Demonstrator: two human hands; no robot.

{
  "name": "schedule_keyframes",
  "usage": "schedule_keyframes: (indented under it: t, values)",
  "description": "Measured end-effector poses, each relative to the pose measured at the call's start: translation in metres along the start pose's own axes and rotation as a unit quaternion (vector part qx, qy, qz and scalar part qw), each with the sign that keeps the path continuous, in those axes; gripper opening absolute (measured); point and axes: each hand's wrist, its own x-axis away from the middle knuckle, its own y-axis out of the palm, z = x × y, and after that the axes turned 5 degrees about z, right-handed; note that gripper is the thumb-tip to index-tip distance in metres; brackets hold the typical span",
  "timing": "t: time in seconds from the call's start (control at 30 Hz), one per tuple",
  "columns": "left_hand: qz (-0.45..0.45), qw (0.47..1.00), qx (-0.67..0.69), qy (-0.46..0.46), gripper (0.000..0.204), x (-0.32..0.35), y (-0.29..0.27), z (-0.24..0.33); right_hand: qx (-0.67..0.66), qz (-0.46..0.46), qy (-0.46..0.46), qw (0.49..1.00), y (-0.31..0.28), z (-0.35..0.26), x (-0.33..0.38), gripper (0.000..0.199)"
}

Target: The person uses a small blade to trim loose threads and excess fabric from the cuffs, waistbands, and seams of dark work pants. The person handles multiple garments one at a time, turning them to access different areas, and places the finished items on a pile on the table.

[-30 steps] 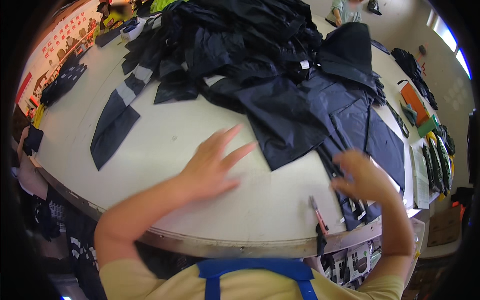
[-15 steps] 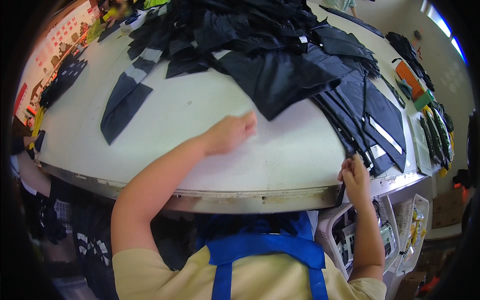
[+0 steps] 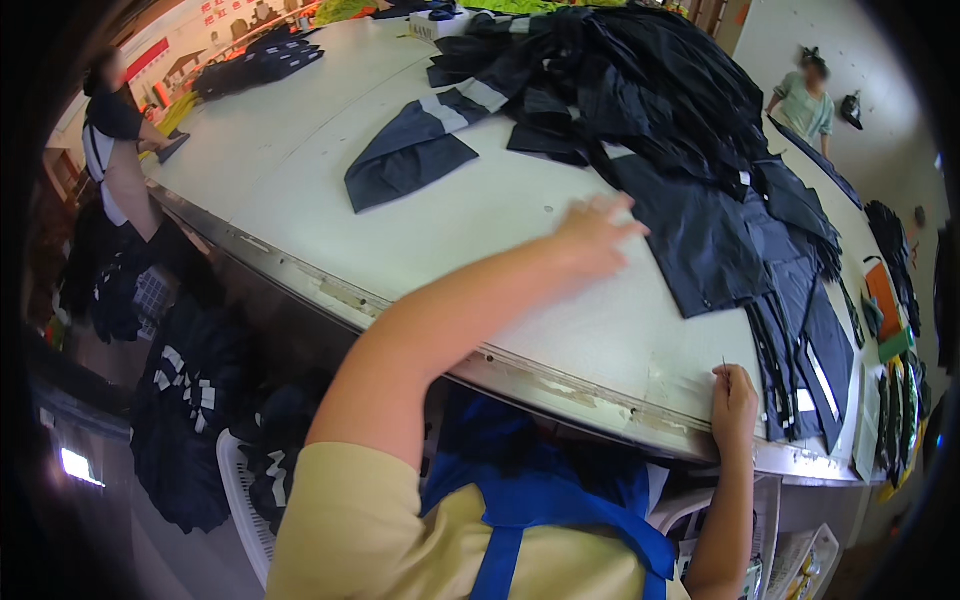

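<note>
Dark panel (image 3: pixel 700 245) slants across pale table (image 3: pixel 480 270)

Its long axis runs from the garment pile (image 3: pixel 640 80) toward the near edge. Left hand (image 3: pixel 598 235), fingers spread, is at its left side; right hand (image 3: pixel 735 400) pinches a thin tool (image 3: pixel 724 362). A person (image 3: pixel 803 100) stands beyond the right edge.

So the main piece is a dark navy garment panel (image 3: pixel 700 245), kinda shiny, a bit rumpled but lying mostly flat on the white table (image 3: pixel 450 230). Its upper end runs up against the big dark heap of clothes (image 3: pixel 640 90), and the lower edge points toward the near side, slightly slanted. There's also a skinny dark thing (image 3: pixel 724 361) poking upright from the right hand (image 3: pixel 737 405), too tiny to identify.
</note>
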Motion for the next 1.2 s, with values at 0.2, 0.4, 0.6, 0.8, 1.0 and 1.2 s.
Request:
schedule_keyframes:
  t: [0.2, 0.4, 0.6, 0.8, 1.0, 1.2]
  values:
    - [0.020, 0.904, -0.145, -0.403, 0.042, 0.105, -0.036, -0.199, -0.012, 0.001, 0.014, 1.000, 0.003, -0.003, -0.001, 0.009]
    - [0.103, 0.942, -0.150, -0.282, 0.013, 0.153, -0.058, -0.226, -0.037, 0.008, 0.067, 0.997, 0.003, 0.003, 0.000, 0.009]
    - [-0.014, 0.943, -0.052, -0.328, 0.028, 0.156, -0.088, -0.227, -0.132, 0.034, 0.103, 0.985, 0.003, 0.009, 0.000, 0.014]
    - [-0.029, 0.717, 0.648, -0.256, 0.012, 0.116, -0.119, -0.067, -0.461, 0.076, 0.106, 0.878, -0.011, -0.064, -0.035, 0.018]
    - [0.018, 0.540, 0.817, -0.202, 0.010, 0.113, -0.103, 0.026, -0.548, -0.148, 0.063, 0.821, 0.023, -0.154, -0.062, 0.067]
    - [0.072, 0.481, 0.842, -0.233, 0.013, 0.114, -0.081, 0.039, -0.483, -0.151, 0.128, 0.853, 0.045, -0.142, -0.060, 0.038]
